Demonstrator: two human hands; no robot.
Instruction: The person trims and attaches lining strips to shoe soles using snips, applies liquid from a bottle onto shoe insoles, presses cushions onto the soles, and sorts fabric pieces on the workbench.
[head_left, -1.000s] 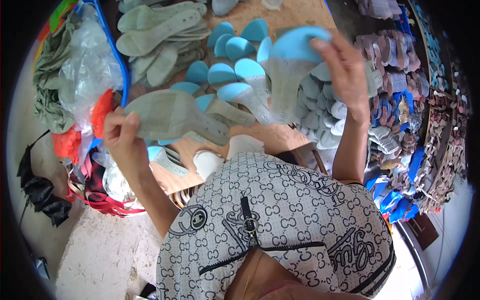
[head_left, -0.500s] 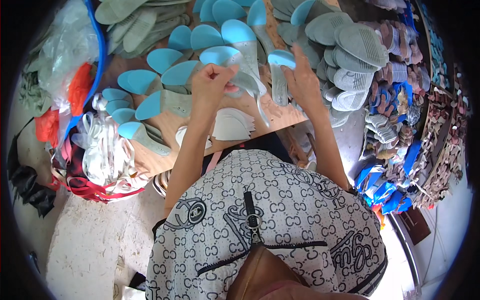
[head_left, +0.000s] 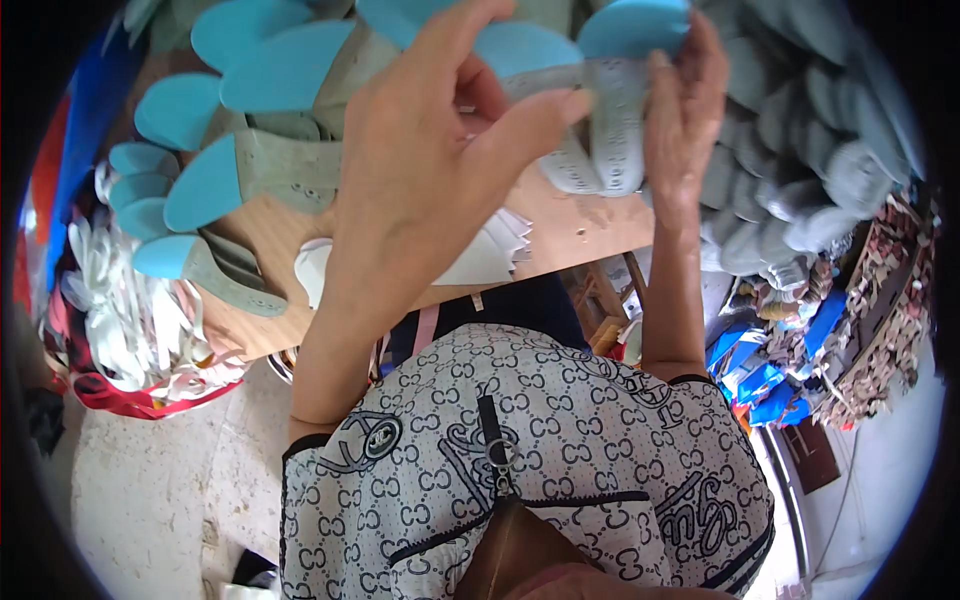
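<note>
My left hand [head_left: 425,165] is raised close to the camera, thumb and index finger spread, with nothing visible between them. Just beyond its thumb stands an insole [head_left: 530,45] with a blue front and grey heel, partly covered by the hand. On the right, my right hand [head_left: 688,125] grips the edge of another blue-and-grey insole [head_left: 617,120], thumb over its front. The two insoles' heels sit side by side. More blue-tipped insoles [head_left: 205,185] lie in overlapping groups left of my left hand.
Grey insoles [head_left: 790,130] are piled at the right. A fan of white flat pieces [head_left: 490,250] rests near the wooden table's [head_left: 560,240] front edge. White straps [head_left: 125,300] hang in a bundle at the left, and blue bundles [head_left: 755,375] stand at the lower right.
The view has moved closer to the table. My left hand has parted from its pinch and risen toward the camera. The right hand has closed on the insole beside it.
</note>
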